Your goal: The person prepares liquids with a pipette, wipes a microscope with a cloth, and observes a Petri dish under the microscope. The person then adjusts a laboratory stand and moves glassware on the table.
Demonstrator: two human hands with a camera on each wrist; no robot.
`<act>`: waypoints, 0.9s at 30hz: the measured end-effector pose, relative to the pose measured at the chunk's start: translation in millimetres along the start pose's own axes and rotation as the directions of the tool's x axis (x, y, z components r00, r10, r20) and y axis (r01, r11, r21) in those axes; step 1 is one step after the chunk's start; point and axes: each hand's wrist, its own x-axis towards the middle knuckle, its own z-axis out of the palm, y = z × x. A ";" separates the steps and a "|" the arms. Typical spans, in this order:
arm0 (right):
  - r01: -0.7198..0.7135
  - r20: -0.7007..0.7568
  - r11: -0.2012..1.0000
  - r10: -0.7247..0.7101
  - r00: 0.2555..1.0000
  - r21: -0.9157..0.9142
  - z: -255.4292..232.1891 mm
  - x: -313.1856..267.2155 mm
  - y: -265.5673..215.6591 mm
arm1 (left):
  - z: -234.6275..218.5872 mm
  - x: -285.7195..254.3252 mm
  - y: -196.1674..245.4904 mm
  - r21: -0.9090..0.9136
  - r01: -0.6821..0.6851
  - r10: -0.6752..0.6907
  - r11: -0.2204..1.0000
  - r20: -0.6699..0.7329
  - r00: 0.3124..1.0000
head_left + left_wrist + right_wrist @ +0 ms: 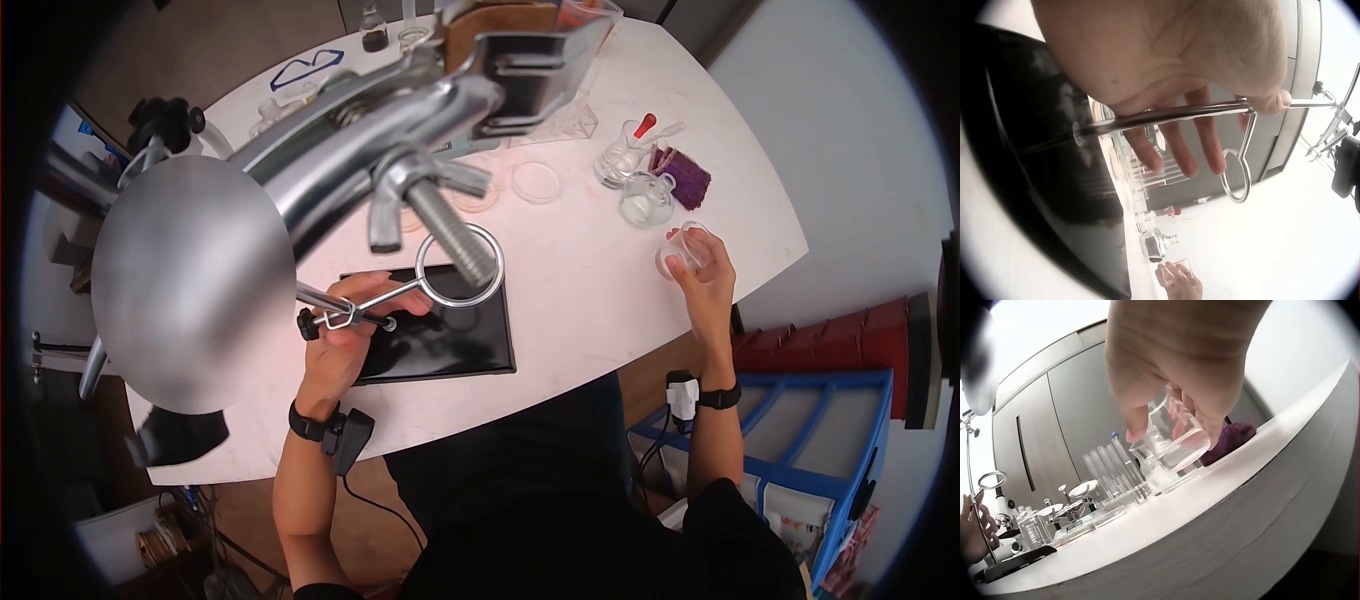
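Observation:
My left hand (350, 310) is at the upright rod (1172, 114) of a ring stand, its thumb bent over the rod beside the ring's clamp and the other fingers stretched out behind. The metal ring (497, 270) sticks out to the right, over the stand's black base (440, 345). At the table's right side, my right hand (708, 280) grips a small clear glass beaker (1179, 447) from above, with clear liquid inside. Just beyond it stand a round, short-necked glass vessel (645, 203), another beaker (612, 168) with a red-bulbed dropper (645, 125), and a purple cloth (690, 182).
A big metal clamp with a wing nut (410, 190) looms close to the head camera and hides the left back of the table. Clear round dishes (537, 182) lie mid-table. Test tubes (1110, 465) and safety glasses (307, 68) are farther back. Blue-framed drawers (800, 385) stand lower right.

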 end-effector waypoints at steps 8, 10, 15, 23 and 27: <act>-0.012 -0.037 1.000 0.011 0.999 -0.011 -3.2 12.6 20.2 | 2.8 3.1 -5.0 -0.037 -0.028 0.028 0.999 -0.013 1.000; -0.015 -0.047 1.000 0.015 0.999 -0.006 -3.0 14.0 20.3 | 3.1 2.0 -6.8 -0.052 -0.029 0.028 0.998 -0.015 0.999; -0.011 -0.058 1.000 0.010 0.998 -0.024 1.1 15.8 19.8 | 4.2 2.5 -5.3 -0.019 -0.009 0.009 1.000 -0.018 1.000; 0.012 -0.085 0.999 -0.015 0.996 -0.041 4.8 21.4 25.1 | -1.7 -3.4 -14.1 0.046 0.006 -0.003 0.999 -0.064 0.998; 0.004 -0.091 0.999 -0.008 0.996 -0.044 4.3 23.5 26.5 | 1.5 0.5 -14.0 0.039 0.008 -0.006 0.999 -0.045 0.999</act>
